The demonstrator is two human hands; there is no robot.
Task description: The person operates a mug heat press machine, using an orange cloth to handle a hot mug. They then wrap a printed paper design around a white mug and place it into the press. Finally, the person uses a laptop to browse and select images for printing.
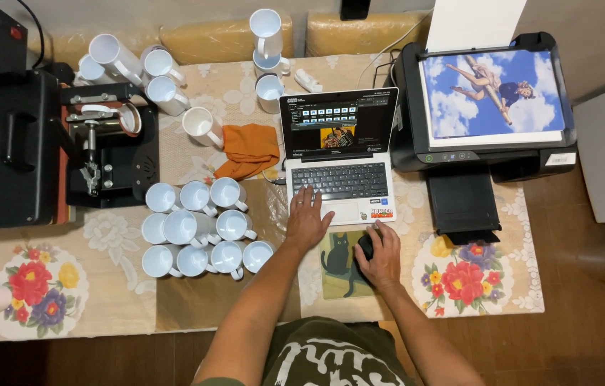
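L hand (307,223) flat, fingers spread, on 1 laptop (340,154); R hand (381,259) fingers wrapped round 1 mouse (366,246).

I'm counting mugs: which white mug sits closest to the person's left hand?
The white mug at the right end of the cluster's front row, just left of the left hand; the others stand farther left or behind.

Glossy ceramic mugs (195,229); matt orange cloth (249,149); lace-patterned tablecloth (113,236); matt plastic mouse (366,246).
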